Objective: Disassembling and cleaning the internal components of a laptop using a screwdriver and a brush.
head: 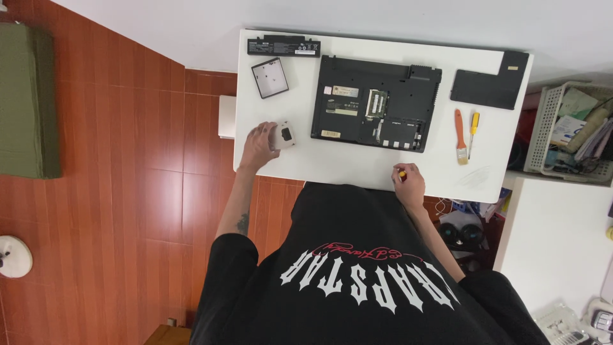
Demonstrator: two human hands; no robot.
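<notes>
Black T-shirt (357,275) filling foreground, nearest camera. Right hand (409,184) resting at table (357,167) edge, below-right of open laptop base (375,102), fingers clamping small yellow-handled tool (401,174). Left hand (258,147) lying left of laptop base, fingers curling around small grey part (283,135). Battery (283,46) and drive caddy (269,77) sitting upper-left of laptop base; black cover panel (490,82), brush (460,135), yellow screwdriver (472,133) lying to its right.
</notes>
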